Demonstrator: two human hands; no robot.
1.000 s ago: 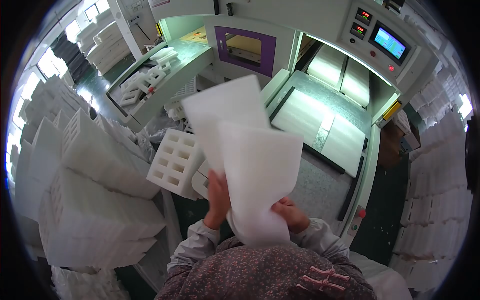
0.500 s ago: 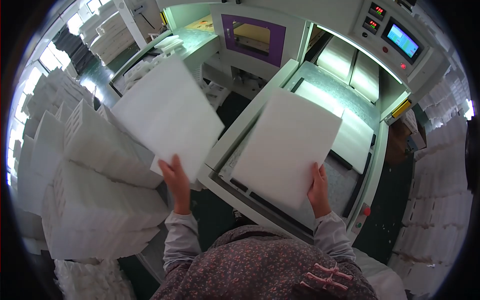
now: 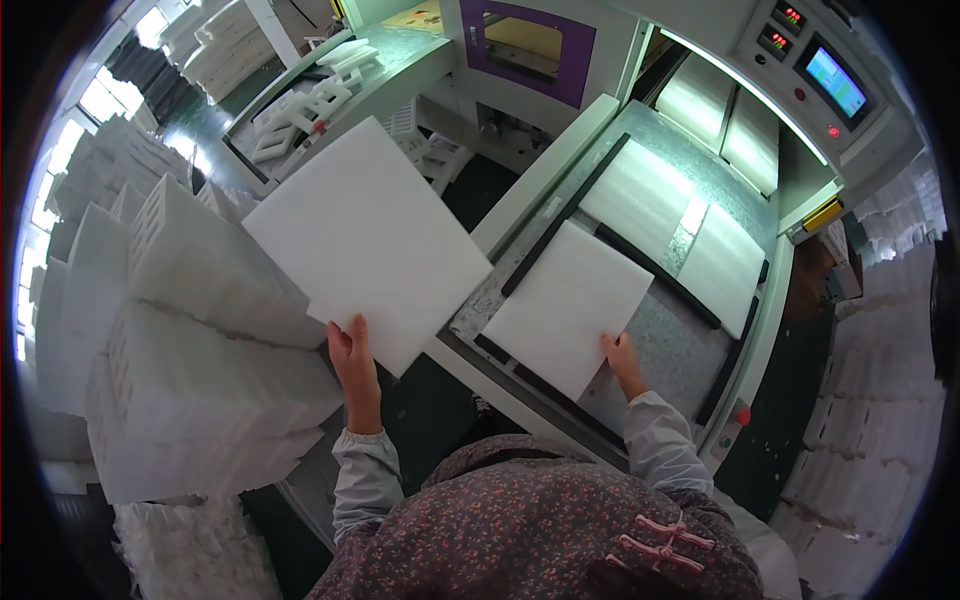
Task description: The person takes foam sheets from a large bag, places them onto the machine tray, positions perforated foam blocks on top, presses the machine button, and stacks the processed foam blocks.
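Note:
My left hand (image 3: 355,370) grips the lower edge of a white foam sheet (image 3: 370,240), which is held up left of the machine bed. My right hand (image 3: 624,364) pinches the right edge of a second white sheet (image 3: 570,305). That sheet lies on or just over the near left part of the metal bed (image 3: 680,350), between black bars. Beyond the long black bar (image 3: 655,272), two more white sheets (image 3: 640,195) (image 3: 722,270) lie side by side on the bed.
Tall stacks of white foam blocks (image 3: 210,390) stand at the left. Cut foam pieces (image 3: 300,115) lie on a far table (image 3: 400,70). A control panel with a lit screen (image 3: 836,82) is at the upper right, and a red button (image 3: 743,415) sits on the bed's right edge.
The two sheets, overlapped a second ago, have come apart. The right one has moved down onto or close to the bed; the left one stays raised in my left hand.

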